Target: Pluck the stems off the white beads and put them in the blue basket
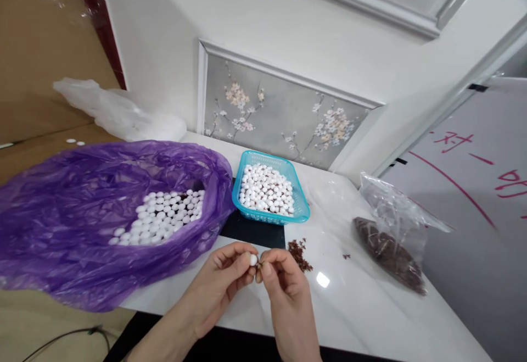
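Between the thumb and fingers of my left hand (230, 268) is a small white ball (253, 260). My right hand (284, 282) pinches a small brown piece (260, 263) against the ball's right side; its exact kind is too small to make out. Both hands are closed and meet above the table's front part. Just beyond my right fingers lies a little heap of reddish-brown bits (300, 255). A blue plastic basket (305, 208) behind the hands holds many white balls with brown specks among them. To the left, an open purple plastic bag (102, 186) contains many more white balls (164, 213).
A clear bag (389, 252) of brown material lies on the white table (349, 307) at right. A black mat (255, 233) lies partly under the basket. Crumpled clear plastic (127, 115) is at back left. A framed picture (275, 109) and a whiteboard (473, 213) border the table.
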A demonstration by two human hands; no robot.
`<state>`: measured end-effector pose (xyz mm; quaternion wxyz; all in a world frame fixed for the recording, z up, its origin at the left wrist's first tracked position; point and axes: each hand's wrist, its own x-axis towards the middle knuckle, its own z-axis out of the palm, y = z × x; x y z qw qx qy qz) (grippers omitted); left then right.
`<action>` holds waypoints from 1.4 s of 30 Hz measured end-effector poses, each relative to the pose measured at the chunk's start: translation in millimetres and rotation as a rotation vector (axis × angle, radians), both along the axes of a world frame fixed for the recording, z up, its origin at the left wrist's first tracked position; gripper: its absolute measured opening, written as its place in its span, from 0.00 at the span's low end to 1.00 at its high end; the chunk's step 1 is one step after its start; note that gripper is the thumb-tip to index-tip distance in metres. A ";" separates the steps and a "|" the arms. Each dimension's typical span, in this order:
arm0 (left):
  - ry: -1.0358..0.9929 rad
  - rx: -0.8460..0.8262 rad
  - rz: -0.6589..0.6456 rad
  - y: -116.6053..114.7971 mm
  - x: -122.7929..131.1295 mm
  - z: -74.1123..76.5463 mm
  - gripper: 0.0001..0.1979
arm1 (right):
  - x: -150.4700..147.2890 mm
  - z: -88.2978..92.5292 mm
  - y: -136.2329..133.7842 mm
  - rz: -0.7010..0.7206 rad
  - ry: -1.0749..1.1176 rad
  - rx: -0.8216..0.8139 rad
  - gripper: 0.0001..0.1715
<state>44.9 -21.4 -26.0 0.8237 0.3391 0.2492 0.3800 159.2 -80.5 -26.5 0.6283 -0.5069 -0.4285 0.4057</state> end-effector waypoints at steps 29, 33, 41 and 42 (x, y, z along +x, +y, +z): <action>0.125 0.123 0.080 -2.6 -1.0 -2.7 0.03 | 3.3 -1.0 -0.8 -0.017 -0.164 -0.041 0.09; 0.146 0.148 0.066 -3.9 -1.4 -1.9 0.03 | 3.9 -0.1 -0.8 -0.004 -0.085 -0.059 0.07; 0.128 0.125 0.036 -2.8 0.4 -0.6 0.05 | 4.6 0.7 9.2 0.057 0.086 -0.097 0.08; 0.105 0.096 0.025 -2.8 0.8 -1.0 0.06 | 5.2 0.9 8.8 0.066 0.090 -0.097 0.08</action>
